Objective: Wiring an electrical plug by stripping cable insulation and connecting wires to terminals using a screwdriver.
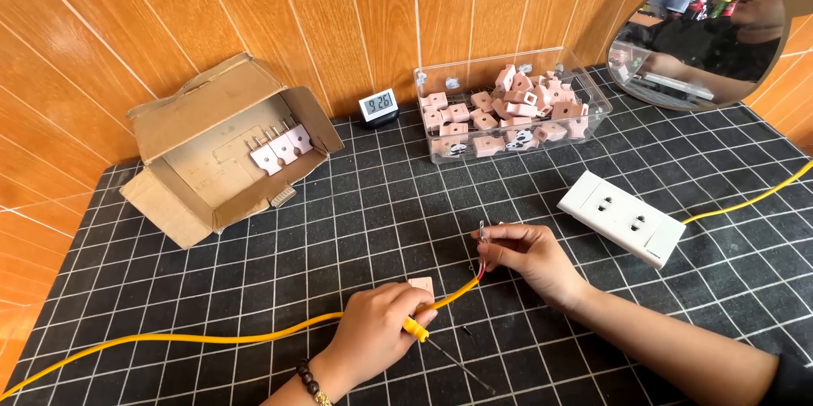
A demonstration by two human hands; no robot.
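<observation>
While the left hand [373,334] grips a yellow-handled screwdriver [440,347] and a small pink plug piece [421,287] low on the black gridded bench [356,203], the right hand [525,252] pinches the yellow cable [254,336] near its stripped wire ends [481,241]. Judging by this, steady work means keeping the strands pinched firmly, separated and clear of the white socket block [622,216].

Both hands, left hand [377,330] and right hand [525,254], hold a yellow cable [212,339].
</observation>
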